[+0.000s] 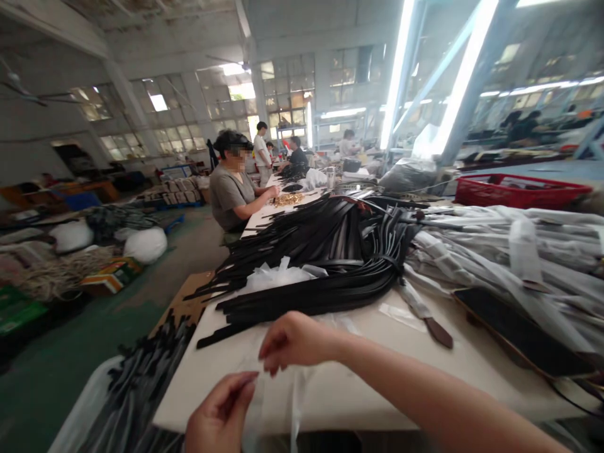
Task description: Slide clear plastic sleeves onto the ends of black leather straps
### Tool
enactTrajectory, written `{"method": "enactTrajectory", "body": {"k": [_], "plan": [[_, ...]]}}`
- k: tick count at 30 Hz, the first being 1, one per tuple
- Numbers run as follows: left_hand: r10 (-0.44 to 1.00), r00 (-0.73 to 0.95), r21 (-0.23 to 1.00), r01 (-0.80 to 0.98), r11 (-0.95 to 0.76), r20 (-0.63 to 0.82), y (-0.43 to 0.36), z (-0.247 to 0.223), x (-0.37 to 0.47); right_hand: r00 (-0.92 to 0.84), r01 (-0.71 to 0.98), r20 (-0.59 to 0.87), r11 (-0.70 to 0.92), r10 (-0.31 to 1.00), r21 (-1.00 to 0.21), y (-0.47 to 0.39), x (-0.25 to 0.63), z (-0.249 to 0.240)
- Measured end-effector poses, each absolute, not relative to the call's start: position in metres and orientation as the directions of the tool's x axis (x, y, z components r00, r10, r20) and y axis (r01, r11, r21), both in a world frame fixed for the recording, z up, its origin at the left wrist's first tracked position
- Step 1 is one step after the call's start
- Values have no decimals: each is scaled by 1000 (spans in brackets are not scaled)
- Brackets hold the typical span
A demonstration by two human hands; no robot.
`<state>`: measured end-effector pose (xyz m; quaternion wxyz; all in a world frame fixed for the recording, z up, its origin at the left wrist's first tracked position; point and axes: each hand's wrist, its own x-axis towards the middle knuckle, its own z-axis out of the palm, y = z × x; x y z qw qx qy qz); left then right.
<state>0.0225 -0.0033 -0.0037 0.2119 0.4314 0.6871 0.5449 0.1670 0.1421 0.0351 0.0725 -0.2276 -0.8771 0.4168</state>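
Note:
My left hand [221, 409] is at the bottom of the view, thumb and forefinger pinched together on the edge of a thin clear plastic sleeve [278, 406]. The sleeve hangs over the near edge of the pale table and is partly see-through. Just above it, my right hand [295, 343] reaches in from the right with curled fingers; what they hold, if anything, is too faint to tell. Beyond my hands lies a bundle of black straps [311, 296], with crumpled white plastic film [280, 275] on it.
A pile of plastic-wrapped straps [476, 245] covers the table's right side, near a dark flat board [523, 333]. A red crate [519, 190] stands behind. At the lower left, a bin [87, 402] holds black straps. A co-worker [233, 189] works at the far table edge.

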Motion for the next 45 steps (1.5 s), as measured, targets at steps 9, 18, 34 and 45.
{"method": "enactTrajectory", "body": {"k": [9,18,34,45], "plan": [[830,-523,971,224,-86,194,-16,-6,16,-704,641,93,686,704,-344,200,83,12],[808,-533,933,355,-55,251,-3,-5,2,-666,671,194,693,720,-266,182,102,29],[893,-399,934,351,-62,209,45,35,48,-633,532,197,606,749,-592,89,320,56],[946,-273,904,425,-42,172,46,46,62,-719,498,160,662,677,-561,109,328,68]]}}
